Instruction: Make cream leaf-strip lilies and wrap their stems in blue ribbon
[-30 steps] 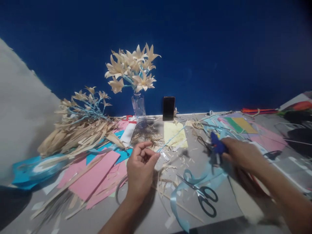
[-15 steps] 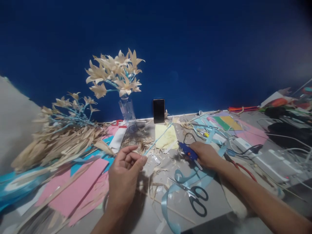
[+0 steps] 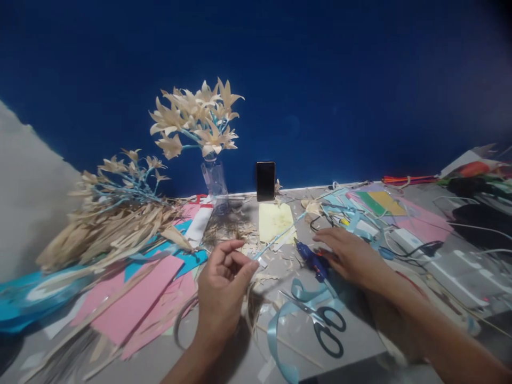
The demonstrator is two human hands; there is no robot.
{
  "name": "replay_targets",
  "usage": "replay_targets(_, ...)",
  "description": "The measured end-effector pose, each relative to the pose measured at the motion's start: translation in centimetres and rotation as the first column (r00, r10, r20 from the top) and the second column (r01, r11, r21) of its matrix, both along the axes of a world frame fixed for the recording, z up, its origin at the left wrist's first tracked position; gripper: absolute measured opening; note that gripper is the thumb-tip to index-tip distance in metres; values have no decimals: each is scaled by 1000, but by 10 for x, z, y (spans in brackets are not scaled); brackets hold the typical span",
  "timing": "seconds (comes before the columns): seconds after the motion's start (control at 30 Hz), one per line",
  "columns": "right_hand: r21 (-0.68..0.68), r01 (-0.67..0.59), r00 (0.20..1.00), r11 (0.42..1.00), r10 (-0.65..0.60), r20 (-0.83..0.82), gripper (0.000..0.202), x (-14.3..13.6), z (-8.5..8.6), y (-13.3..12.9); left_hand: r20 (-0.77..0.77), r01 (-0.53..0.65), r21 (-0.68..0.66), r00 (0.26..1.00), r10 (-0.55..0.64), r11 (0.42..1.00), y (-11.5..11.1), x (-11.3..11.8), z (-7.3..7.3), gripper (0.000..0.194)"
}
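My left hand (image 3: 226, 282) pinches the near end of a thin stem (image 3: 280, 234) wrapped in light blue between thumb and fingers. The stem slants up to the right over a yellow paper (image 3: 276, 220), its far end near a pale dried-husk flower (image 3: 311, 206). A blue glue gun (image 3: 308, 258) lies on the table. Just right of it, my right hand (image 3: 344, 256) is open with fingers stretched out, close above a small red part I cannot make out. Scissors (image 3: 320, 320) with dark handles and a curl of light blue ribbon (image 3: 272, 336) lie in front.
A clear bottle vase (image 3: 216, 184) holds husk flowers, left of an upright phone (image 3: 265, 181). Dried husks (image 3: 108, 229), more flowers and pink paper (image 3: 136, 304) cover the left. On the right are a white power strip (image 3: 452, 277), cables and coloured paper (image 3: 380, 202).
My right hand has let go of the glue gun, leaving it on the table, and its fingers have opened. My left hand still holds the stem. The view has shifted slightly.
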State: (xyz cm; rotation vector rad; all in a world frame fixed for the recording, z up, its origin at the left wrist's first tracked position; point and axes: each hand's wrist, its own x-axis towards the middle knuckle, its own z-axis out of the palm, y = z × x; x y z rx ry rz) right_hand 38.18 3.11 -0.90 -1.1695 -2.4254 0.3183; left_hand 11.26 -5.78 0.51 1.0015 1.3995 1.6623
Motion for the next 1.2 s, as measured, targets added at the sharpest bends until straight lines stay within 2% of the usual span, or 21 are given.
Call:
replay_targets(0.03,-81,34,989,996,-45,-141,25,-10,5,-9,-5,4,4,1000,-4,1000,-2,2,-1,36)
replay_targets(0.07,-234,26,954,972,-94,-284,24,-23,10,-18,-8,11,4,1000,-11,1000,-3,5,-1,36)
replay_targets(0.13,-488,-91,822,868,-211,-528,31,-51,17,-35,-4,33,-1,999,-33,999,-7,10,-3,36)
replay_targets(0.17,-538,-145,765,830,-251,-594,34,-64,19,-42,0,50,-4,999,-50,999,-9,12,-5,36)
replay_targets(0.2,-548,-170,707,819,-286,-646,36,-76,20,-47,6,64,-6,998,-64,998,-11,14,-6,36)
replay_targets(0.27,-524,-158,626,837,-326,-708,37,-92,19,-53,17,83,-15,996,-83,996,-14,17,-8,35)
replay_targets(0.4,-472,-106,545,876,-346,-764,35,-100,12,-54,79,138,-55,988,-133,989,-20,16,-8,33)
replay_targets(0.53,-476,-166,507,863,-340,-792,29,-93,7,-53,194,297,-82,941,-277,951,-25,6,-6,30)
replay_targets(0.63,-471,-241,493,849,-311,-813,26,-91,5,-53,268,384,-129,901,-341,914,-26,-3,-6,27)
replay_targets(0.83,-383,-339,527,859,-164,-834,20,-94,7,-54,394,556,-149,792,-467,817,-23,-6,-7,18)
replay_targets(0.9,-364,-347,549,865,-127,-826,17,-94,9,-54,389,563,-149,789,-475,813,-23,-5,-5,15)
replay_targets(1.03,-345,-332,576,878,-101,-811,12,-93,12,-54,313,504,-204,846,-431,839,-26,-2,0,18)
replay_targets(1.2,-323,-221,608,920,-129,-784,12,-94,14,-57,65,387,-222,922,-382,895,-30,1,1,18)
